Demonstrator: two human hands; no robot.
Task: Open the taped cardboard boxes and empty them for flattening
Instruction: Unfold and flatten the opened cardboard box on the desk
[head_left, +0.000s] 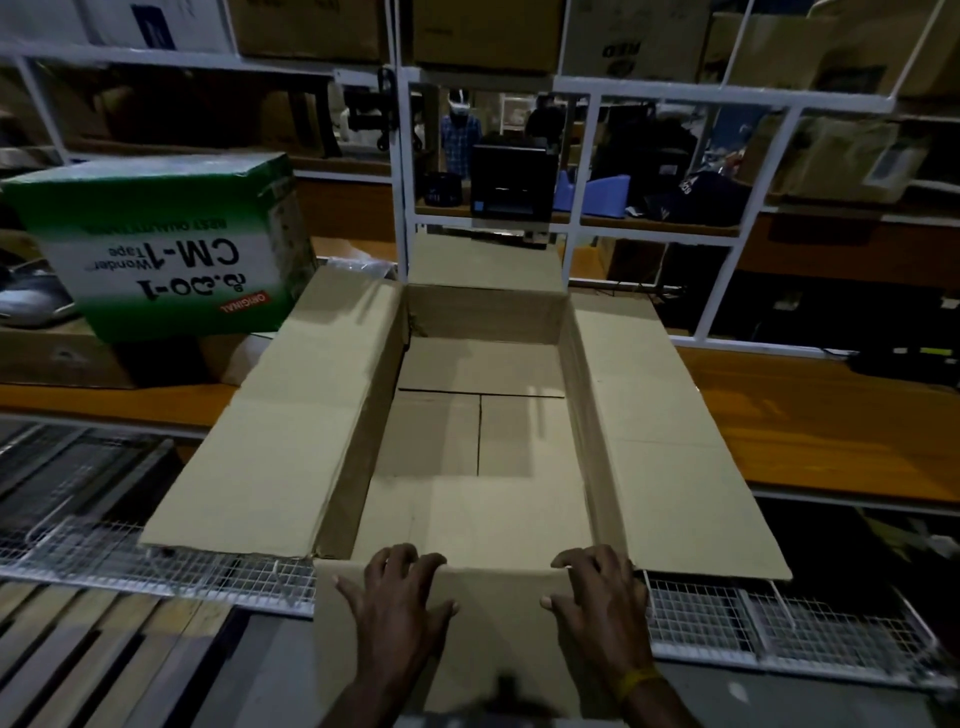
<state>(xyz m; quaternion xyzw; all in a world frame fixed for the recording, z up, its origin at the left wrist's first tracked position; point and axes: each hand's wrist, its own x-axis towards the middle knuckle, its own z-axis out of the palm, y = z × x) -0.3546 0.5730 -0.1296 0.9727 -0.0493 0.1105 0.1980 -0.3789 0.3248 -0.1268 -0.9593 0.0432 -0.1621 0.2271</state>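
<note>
Item: cardboard box (483, 431), on the wire rack, flaps open, emptied; flattening is left, I judge. My left hand (397, 597) and right hand (597, 592) press its near flap (fingers over the fold). Green tape carton (166, 244), behind-left, untouched.

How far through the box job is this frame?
Done: the brown box is open, all flaps spread, nothing visible inside. In hand: left hand and right hand press on its near flap. Left: flattening it; the green tape box looks closed.

Open cardboard box (483, 441) on the bench (810, 415); tape carton (161, 244) behind-left.
</note>
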